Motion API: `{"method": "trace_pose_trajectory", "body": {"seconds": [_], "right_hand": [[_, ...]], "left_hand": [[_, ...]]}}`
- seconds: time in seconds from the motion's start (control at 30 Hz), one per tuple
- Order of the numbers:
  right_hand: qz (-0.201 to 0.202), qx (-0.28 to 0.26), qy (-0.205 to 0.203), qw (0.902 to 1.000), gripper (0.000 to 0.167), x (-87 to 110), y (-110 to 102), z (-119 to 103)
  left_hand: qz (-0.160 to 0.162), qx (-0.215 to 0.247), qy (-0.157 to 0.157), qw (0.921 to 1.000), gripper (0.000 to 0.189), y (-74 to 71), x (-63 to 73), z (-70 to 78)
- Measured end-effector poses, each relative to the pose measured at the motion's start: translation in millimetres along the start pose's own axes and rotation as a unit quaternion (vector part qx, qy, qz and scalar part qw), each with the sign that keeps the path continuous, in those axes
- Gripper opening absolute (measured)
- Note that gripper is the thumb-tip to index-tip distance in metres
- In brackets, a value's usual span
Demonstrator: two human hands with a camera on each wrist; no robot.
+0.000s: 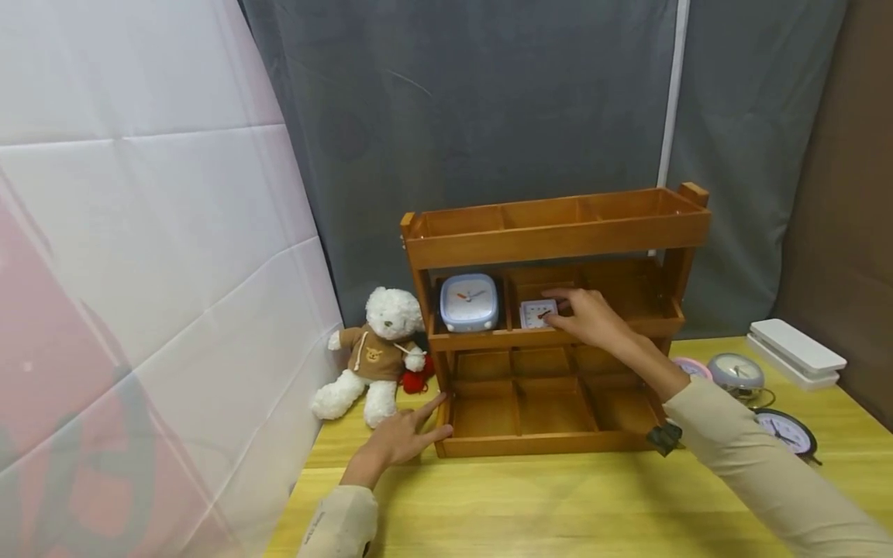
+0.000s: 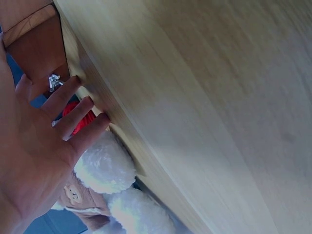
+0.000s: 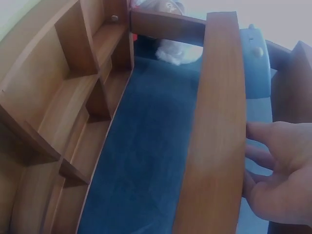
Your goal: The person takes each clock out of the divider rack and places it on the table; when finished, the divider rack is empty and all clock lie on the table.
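- The small clock (image 1: 536, 314) sits in the middle compartment of the wooden shelf's (image 1: 558, 447) middle tier, just right of a larger blue clock (image 1: 469, 301).
- Its dial faces the near side, upright or nearly so; the outline is almost square, so no long axis stands out.
- It has a pale lilac-white frame, a white dial with dark marks, and a reddish hand.
- The right hand (image 1: 586, 314) pinches its right side, thumb at the front and a finger over the top, with a narrow gap between them.
- The left hand (image 1: 401, 436), fingers spread and holding nothing, touches the shelf's lower left side, near a white teddy bear (image 1: 377, 353).
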State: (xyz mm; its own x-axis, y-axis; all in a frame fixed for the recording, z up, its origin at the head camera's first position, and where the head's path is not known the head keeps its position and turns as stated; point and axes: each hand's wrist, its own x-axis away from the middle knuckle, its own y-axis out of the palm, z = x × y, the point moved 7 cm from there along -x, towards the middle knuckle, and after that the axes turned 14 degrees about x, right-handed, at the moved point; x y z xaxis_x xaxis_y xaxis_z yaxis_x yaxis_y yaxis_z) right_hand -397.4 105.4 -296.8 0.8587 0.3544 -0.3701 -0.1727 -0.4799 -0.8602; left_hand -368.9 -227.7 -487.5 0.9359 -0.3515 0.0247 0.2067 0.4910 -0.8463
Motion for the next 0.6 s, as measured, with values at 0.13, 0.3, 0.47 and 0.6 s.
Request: {"method": "trace_pose_trajectory", "body": {"seconds": [0.13, 0.3, 0.47, 0.6], "right_hand": [[0.020, -0.005, -0.001, 0.9998, 0.047, 1.0, -2.1, 1.5], [0.064, -0.009, 0.000, 0.9979, 0.041, 4.2, -4.0, 3.5], [0.091, -0.022, 0.001, 0.9956, 0.039, 6.0, -2.3, 4.3], [0.096, -0.042, -0.004, 0.9945, 0.036, 7.5, -0.5, 3.0]], "left_hand": [[0.002, -0.001, 0.002, 1.0000, 0.078, -0.9, -1.9, 1.0], [-0.002, -0.001, 0.002, 1.0000, 0.079, -0.5, -2.6, 1.7], [-0.003, -0.001, -0.001, 1.0000, 0.077, -0.2, -2.6, -0.3], [-0.004, -0.001, -0.001, 1.0000, 0.077, 0.7, -2.4, -1.9]]}}
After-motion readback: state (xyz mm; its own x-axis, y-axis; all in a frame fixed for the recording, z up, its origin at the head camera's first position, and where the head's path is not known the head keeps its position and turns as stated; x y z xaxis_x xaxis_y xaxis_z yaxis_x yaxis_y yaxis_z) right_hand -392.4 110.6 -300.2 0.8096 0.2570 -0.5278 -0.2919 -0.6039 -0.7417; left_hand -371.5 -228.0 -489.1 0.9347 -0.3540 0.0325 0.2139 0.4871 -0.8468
